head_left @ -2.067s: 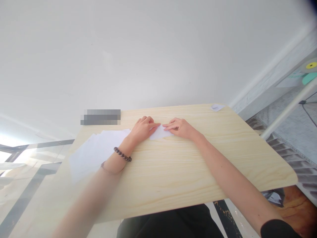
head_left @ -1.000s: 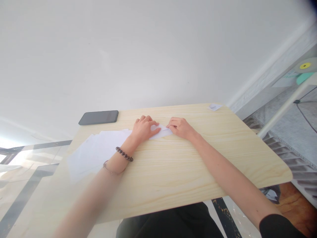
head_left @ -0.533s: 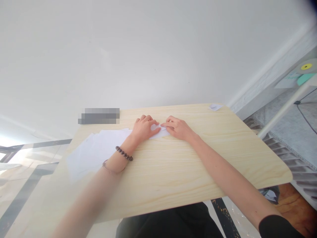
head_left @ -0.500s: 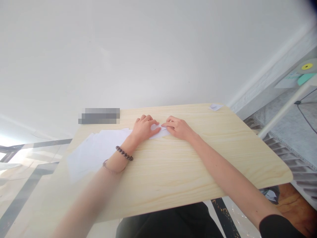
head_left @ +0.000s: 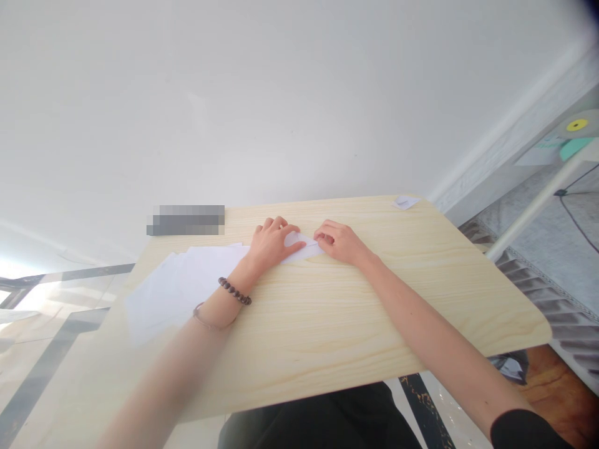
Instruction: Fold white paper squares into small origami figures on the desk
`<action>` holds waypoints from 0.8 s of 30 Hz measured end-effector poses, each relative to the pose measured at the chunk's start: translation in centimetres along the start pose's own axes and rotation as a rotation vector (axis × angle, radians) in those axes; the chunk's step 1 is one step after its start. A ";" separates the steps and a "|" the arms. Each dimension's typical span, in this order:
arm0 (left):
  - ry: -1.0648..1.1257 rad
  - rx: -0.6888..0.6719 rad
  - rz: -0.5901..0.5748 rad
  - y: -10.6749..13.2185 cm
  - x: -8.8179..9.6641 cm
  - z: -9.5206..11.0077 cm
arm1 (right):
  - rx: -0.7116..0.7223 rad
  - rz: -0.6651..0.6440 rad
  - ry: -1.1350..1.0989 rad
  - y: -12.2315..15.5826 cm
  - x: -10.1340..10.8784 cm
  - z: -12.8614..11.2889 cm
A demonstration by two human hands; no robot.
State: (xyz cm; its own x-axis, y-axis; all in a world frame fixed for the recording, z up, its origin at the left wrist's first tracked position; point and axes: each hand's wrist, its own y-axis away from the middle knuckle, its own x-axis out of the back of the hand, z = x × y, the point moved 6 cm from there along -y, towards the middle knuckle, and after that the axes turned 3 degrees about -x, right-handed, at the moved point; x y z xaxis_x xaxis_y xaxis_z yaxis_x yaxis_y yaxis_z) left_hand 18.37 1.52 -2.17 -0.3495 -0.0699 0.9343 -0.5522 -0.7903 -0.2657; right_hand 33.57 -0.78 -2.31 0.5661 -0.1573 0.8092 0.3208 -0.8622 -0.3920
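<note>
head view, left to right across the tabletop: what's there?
Loose white sheets → left hand, resting on the folded paper → folded paper → right hand, fingertips at the paper's right end → paper scrap at the far right corner of the table.

White wall [head_left: 281, 93], pale wooden table [head_left: 327, 324], grey rug [head_left: 556, 249]

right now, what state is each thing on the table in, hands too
folded paper: flat on the table, partly folded, under both hands
left hand: open, fingers flat on the paper's left part
right hand: fingers curled, tips on its right end
loose sheets: flat, overlapping, left of the hands
paper scrap: loose at the far right corner
dark flat object: flat at the far left edge, blurred
</note>
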 end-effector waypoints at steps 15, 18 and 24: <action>0.367 0.089 -0.036 -0.4 -1.0 -1.5 | -0.050 -0.049 0.006 -0.2 -0.7 -0.6; 0.445 0.106 -0.052 -0.3 -0.9 -1.4 | -0.059 -0.063 -0.053 -0.3 -0.8 -0.5; 0.473 0.029 -0.050 -0.2 -0.5 -0.8 | -0.053 -0.081 -0.161 -0.3 -0.9 -0.9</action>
State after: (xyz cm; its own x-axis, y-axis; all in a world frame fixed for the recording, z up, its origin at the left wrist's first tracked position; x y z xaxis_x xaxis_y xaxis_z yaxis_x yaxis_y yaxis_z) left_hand 18.01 2.19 -2.77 -0.6327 0.2483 0.7335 -0.5581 -0.8029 -0.2096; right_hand 32.26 -0.78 -2.54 0.6553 -0.0107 0.7553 0.3323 -0.8939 -0.3009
